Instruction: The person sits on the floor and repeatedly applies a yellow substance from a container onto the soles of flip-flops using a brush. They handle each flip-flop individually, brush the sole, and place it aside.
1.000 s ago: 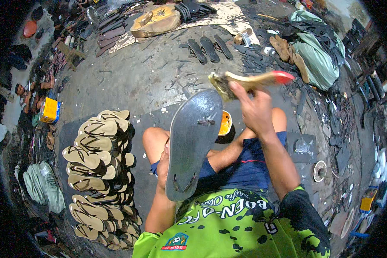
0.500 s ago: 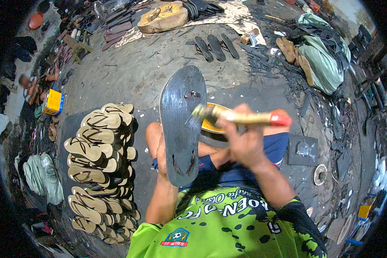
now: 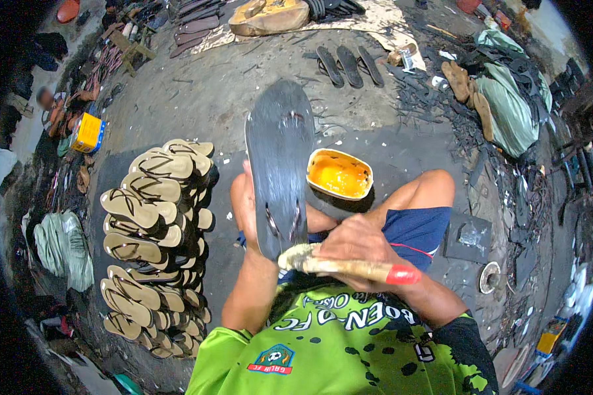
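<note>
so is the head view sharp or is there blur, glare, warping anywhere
Head view: sharp in the middle, the dark sole and brush crisp; the yellow glue tub shines with glare; fisheye bends the floor toward black corners, and the sandal stack curves near the rim.

Head-worn fisheye, looking steeply down

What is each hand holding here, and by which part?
Left hand grips the dark sandal sole along its left edge; right hand holds the brush mid-handle.
</note>
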